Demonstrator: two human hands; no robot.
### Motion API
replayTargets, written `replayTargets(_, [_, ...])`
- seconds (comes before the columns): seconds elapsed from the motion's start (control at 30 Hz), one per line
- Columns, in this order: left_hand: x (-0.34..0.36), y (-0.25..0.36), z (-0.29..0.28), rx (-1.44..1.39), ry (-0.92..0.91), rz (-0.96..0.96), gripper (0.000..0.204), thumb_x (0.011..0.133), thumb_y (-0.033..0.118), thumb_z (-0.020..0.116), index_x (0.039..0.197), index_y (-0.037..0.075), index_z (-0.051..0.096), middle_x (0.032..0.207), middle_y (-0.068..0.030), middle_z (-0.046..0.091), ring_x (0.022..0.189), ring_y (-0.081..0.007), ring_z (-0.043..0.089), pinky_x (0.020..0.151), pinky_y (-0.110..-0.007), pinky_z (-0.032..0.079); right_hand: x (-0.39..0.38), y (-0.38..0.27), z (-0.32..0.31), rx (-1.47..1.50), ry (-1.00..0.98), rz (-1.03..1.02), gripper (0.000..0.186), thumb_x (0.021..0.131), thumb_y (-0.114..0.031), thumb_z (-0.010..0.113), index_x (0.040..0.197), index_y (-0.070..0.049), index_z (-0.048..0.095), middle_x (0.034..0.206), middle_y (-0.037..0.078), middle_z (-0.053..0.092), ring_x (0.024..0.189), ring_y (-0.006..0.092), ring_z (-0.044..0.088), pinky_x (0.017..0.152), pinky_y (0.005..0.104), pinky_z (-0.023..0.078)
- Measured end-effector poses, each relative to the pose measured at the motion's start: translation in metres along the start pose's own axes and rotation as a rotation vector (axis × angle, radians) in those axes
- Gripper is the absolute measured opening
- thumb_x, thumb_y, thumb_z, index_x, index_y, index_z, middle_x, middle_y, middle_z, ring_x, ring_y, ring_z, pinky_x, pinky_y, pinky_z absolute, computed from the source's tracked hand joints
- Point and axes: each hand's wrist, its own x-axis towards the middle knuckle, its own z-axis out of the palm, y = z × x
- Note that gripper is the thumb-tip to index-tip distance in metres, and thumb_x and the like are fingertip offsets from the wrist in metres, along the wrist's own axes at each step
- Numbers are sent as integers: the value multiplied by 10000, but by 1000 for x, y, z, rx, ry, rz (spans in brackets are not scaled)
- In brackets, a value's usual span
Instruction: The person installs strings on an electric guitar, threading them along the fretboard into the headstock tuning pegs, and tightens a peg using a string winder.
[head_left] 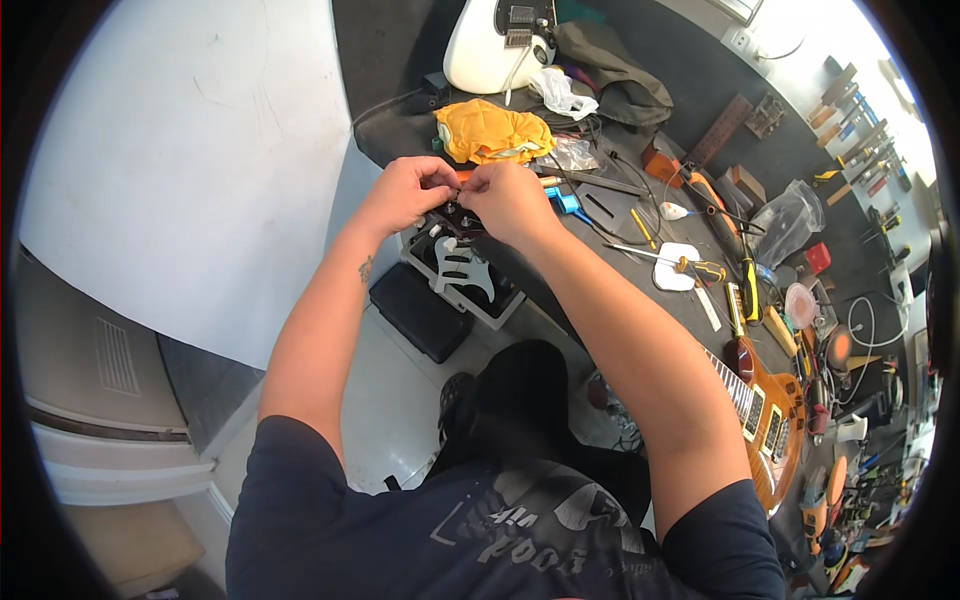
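Note:
Both my hands meet over the near left corner of the dark workbench. The fingers of my left hand (410, 192) are pinched close to those of my right hand (508, 203), which are also closed. What they pinch is too small and too covered to name. Just under the fingertips sits a dark piece with small shiny metal parts (452, 209), partly hidden by my hands. Below it, a pale guitar pickguard (455, 268) with dark slots lies in a light-rimmed open case or drawer (487, 314).
Behind my hands lies a bundled yellow cloth (492, 130), with a white electric guitar (490, 45) beyond. To the right are a screwdriver (702, 269), a blue tool (566, 201), cables and an amber guitar (775, 430). A black case (420, 312) rests below the bench.

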Motion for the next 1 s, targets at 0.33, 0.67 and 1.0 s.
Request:
replayTargets(0.33, [-5, -1, -2, -60, 19, -21, 122, 937, 13, 741, 1052, -20, 766, 955, -44, 784, 884, -109, 725, 815, -288, 581, 2, 2, 4, 32, 2, -41, 202, 894, -179, 833, 1022, -23, 829, 832, 153, 787, 730, 239, 760, 699, 384, 594])
replayTargets(0.67, [-8, 5, 5, -20, 46, -33, 93, 965, 29, 706, 1038, 4, 758, 929, -12, 763, 862, -74, 686, 773, -266, 544, 2, -1, 3, -20, 30, -51, 203, 898, -182, 823, 1028, -26, 833, 839, 163, 791, 734, 253, 770, 714, 397, 598])
replayTargets(1.0, [-11, 10, 2, 6, 30, -32, 95, 939, 58, 732, 1012, 8, 768, 896, -11, 752, 822, -79, 661, 754, -266, 532, 4, 3, 5, -25, 0, -69, 207, 891, -187, 819, 1032, -36, 836, 850, 168, 794, 748, 279, 774, 744, 410, 601])
